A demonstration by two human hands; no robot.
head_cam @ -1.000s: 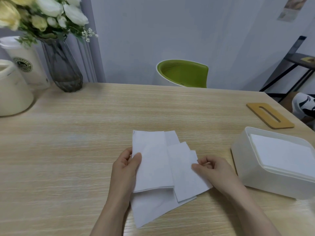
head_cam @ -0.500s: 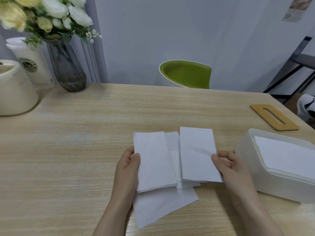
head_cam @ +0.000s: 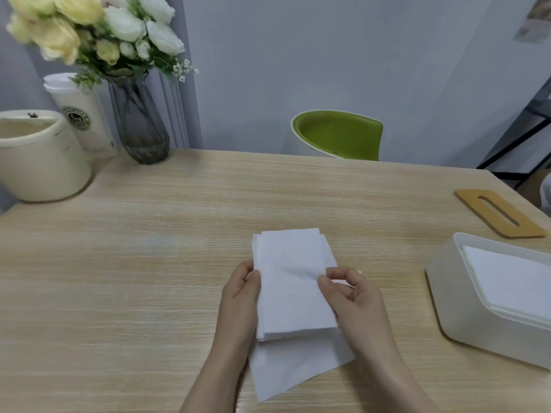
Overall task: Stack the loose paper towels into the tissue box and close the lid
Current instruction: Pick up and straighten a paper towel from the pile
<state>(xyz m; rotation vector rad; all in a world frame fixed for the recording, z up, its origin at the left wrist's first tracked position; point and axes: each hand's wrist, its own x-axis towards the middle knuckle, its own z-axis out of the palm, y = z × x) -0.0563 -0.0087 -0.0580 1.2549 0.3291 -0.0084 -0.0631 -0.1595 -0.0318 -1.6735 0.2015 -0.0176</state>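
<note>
Small stack of folded white paper towels (head_cam: 293,287) on pale wood worktop (head_cam: 149,263), long axis pointing away from person. Left hand (head_cam: 241,296) grips its left edge, right hand (head_cam: 348,296) pinches its right edge. Open white plastic tissue box (head_cam: 465,311) lies right of right hand, nearer that hand. Slotted wooden lid (head_cam: 499,217) beyond box.

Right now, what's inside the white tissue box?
The white tissue box is open and holds a flat stack of paper towels near its rim. The sheets beneath the top one and the box bottom are covered.
</note>
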